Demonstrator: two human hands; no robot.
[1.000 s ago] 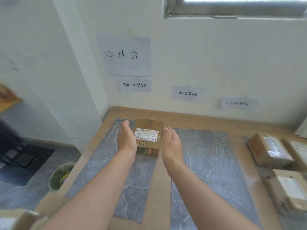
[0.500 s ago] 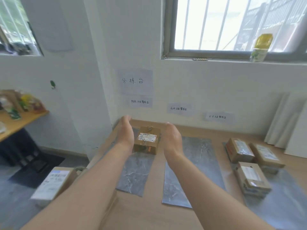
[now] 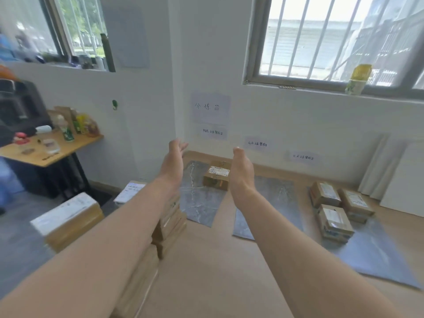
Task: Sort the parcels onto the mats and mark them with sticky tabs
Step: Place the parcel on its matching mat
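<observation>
A small brown parcel with a white label lies on the far end of the left grey mat. My left hand and my right hand hover raised on either side of it, palms facing each other, fingers apart, holding nothing and not touching the parcel. The middle grey mat is bare. Three brown parcels rest on the right grey mat. No sticky tabs are visible.
Stacked brown parcels stand at the table's left edge, and another box sits lower left. Paper labels hang on the wall behind each mat. White boards lean at the right. A side desk holds bottles.
Both hands have let go of the small parcel and risen away from it. The camera has pulled back and tilted up, bringing the windows, side desk and parcel stack into view.
</observation>
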